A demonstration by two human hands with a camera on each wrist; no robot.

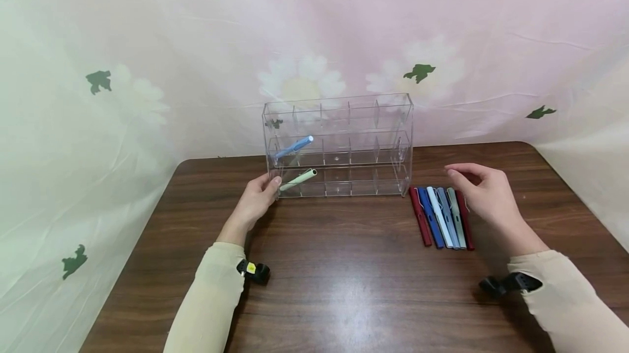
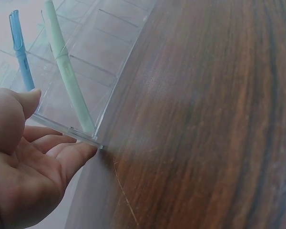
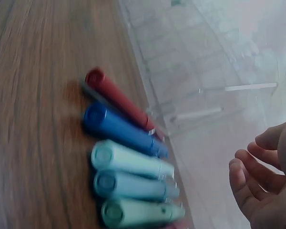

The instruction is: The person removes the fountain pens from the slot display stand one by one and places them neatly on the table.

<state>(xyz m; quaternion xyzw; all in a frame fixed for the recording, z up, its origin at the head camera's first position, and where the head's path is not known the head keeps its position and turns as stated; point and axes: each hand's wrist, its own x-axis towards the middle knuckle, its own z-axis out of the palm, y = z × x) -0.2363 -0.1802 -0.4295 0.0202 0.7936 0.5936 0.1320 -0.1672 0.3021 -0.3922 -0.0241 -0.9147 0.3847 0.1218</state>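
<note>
A clear plastic pen organizer (image 1: 337, 172) with tiered compartments stands at the back of the table. My left hand (image 1: 257, 197) grips its lower left side, thumb at the front and fingers round the side wall (image 2: 69, 131). A blue pen (image 1: 294, 147) leans in the middle tier's leftmost compartment, and a pale green pen (image 1: 298, 179) leans in the bottom one below it. To the organizer's right lies a row of several capped pens, among them a dark red pen (image 1: 421, 216) and a blue pen (image 3: 121, 129). Over the row's right end hovers my right hand (image 1: 484, 192), fingers loosely bent, holding nothing.
The brown wood-grain table (image 1: 344, 265) has rounded back corners. Behind it hangs a pink and white cloth (image 1: 211, 41) with flower and leaf prints. Each wrist carries a black camera strap, such as the left strap (image 1: 253, 271).
</note>
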